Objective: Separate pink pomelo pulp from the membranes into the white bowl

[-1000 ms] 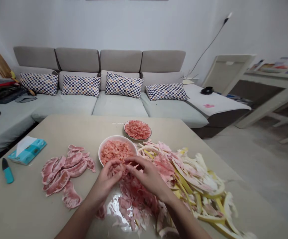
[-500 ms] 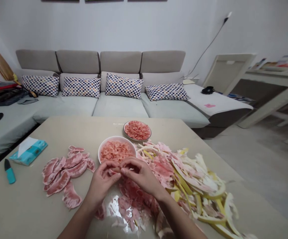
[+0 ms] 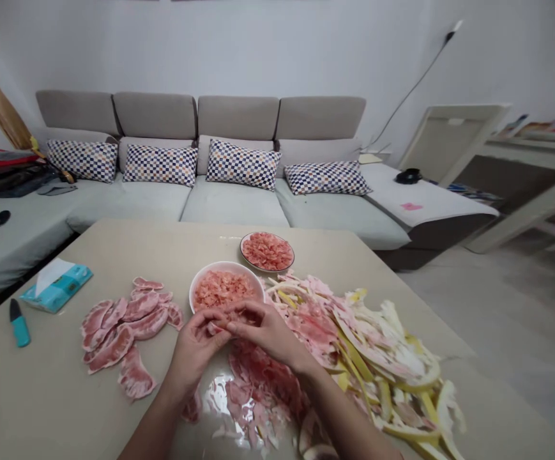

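My left hand [image 3: 199,343] and my right hand [image 3: 266,333] meet at the near rim of a white bowl [image 3: 192,300]. Between their fingertips they pinch a small pink pomelo segment [image 3: 214,328], mostly covered by the fingers. Loose pomelo pulp [image 3: 224,289] fills much of the bowl. Behind it, a dark-rimmed plate [image 3: 282,268] carries more pulp pieces. To the left of my left hand lie several pink segments [image 3: 136,319] in their membranes. Below my right hand is a heap of torn pink membrane [image 3: 258,383].
Pale and yellow pomelo rind [image 3: 392,358] is piled along the table's right side. A teal-handled knife [image 3: 20,329] and a blue tissue pack [image 3: 59,291] lie at the left. Behind the table [image 3: 128,249] stands a long sofa [image 3: 232,203] with checkered cushions.
The view has shifted slightly. My hands stay together by the bowl, fingers moving a little on the pomelo segment.
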